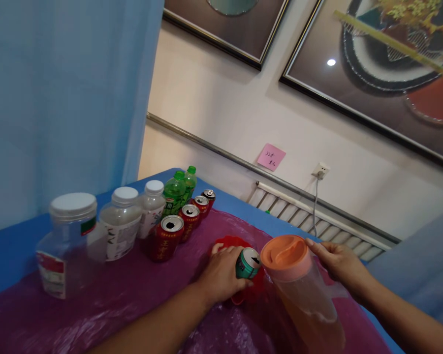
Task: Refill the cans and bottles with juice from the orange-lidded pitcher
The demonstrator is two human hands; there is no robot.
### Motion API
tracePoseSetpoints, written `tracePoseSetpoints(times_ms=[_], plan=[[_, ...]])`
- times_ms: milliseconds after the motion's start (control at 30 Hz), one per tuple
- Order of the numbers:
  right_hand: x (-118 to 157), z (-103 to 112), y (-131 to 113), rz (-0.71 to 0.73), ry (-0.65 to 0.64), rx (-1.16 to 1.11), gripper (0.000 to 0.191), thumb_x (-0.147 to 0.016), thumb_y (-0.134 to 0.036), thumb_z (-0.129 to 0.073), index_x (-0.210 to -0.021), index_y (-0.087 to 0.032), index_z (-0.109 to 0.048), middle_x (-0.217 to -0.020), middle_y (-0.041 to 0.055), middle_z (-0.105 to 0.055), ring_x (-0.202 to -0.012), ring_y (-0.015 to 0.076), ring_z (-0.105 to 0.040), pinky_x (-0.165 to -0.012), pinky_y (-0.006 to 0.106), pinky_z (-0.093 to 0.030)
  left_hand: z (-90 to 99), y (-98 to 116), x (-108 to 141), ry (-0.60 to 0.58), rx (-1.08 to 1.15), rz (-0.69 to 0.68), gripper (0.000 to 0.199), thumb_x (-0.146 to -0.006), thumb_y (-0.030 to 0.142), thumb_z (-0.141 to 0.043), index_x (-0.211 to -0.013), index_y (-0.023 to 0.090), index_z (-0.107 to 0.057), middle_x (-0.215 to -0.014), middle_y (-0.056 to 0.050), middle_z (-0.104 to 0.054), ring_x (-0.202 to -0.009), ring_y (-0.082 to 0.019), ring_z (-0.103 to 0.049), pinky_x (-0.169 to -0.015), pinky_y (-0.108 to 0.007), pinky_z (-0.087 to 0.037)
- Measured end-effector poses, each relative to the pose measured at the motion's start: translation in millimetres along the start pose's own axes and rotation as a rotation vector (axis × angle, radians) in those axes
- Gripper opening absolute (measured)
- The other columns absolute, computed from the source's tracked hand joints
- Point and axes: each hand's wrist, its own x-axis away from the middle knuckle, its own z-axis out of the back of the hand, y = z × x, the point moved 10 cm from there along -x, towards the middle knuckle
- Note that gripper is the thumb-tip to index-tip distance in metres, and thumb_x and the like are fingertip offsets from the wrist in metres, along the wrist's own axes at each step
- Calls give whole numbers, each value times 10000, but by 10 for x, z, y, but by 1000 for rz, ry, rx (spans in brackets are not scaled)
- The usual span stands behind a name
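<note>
My left hand is wrapped round a green drink can, its opened top tilted toward the pitcher. Beneath the can lies a red plastic dish with a wavy rim, partly hidden by my hand. A clear plastic pitcher with an orange lid leans beside the can, amber liquid inside it. My right hand grips the pitcher at its handle side, thumb near the lid's edge. The lid's rim and the can's top are very close; I cannot tell whether they touch.
To the left stand several red cans, two green bottles and clear white-capped jars. Purple plastic sheeting covers part of the blue table. A radiator and a blue curtain border the table.
</note>
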Motion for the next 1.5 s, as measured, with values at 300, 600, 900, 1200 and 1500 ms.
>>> tracePoseSetpoints(times_ms=[300,600,900,1200,1500], plan=[[-3,-4,-67,3,12,34,617,-734,-784,-543,-540,-258,-286,-503,-69,-259,-464,96,-259,-471,267,-222,11,-17,-8,-22,-20,35,635,-634,439,-869,-1200,295,-621,-1204,-22,-701,-1184,-305,-596,-1160,-512,-204],[-44,-20,-51,16,22,-20,595,-754,-752,-570,-541,-257,-319,-482,-57,-347,-445,107,-311,-469,268,-236,74,28,-5,-8,-22,52,605,-626,373,-870,-1182,315,-638,-1176,1,-721,-1162,-288,-616,-1152,-511,-209],[-29,-7,-80,14,14,-13,599,-749,-761,-563,-545,-253,-320,-480,-56,-363,-442,105,-335,-465,265,-239,53,-25,-23,-12,-50,64,653,-622,382,-865,-1222,302,-620,-1262,-21,-706,-1233,-300,-591,-1181,-509,-186],[-16,-7,-102,27,8,3,609,-745,-774,-552,-546,-253,-307,-480,-63,-335,-438,99,-318,-464,264,-235,63,-4,-16,-10,-39,58,630,-627,368,-865,-1206,301,-628,-1252,-22,-710,-1218,-294,-599,-1177,-516,-191],[-5,-7,-85,19,11,-9,608,-746,-772,-553,-551,-252,-306,-483,-66,-322,-440,96,-295,-456,261,-230,63,18,-16,-21,-45,69,637,-630,369,-856,-1218,296,-623,-1257,-19,-706,-1234,-299,-592,-1188,-521,-185]])
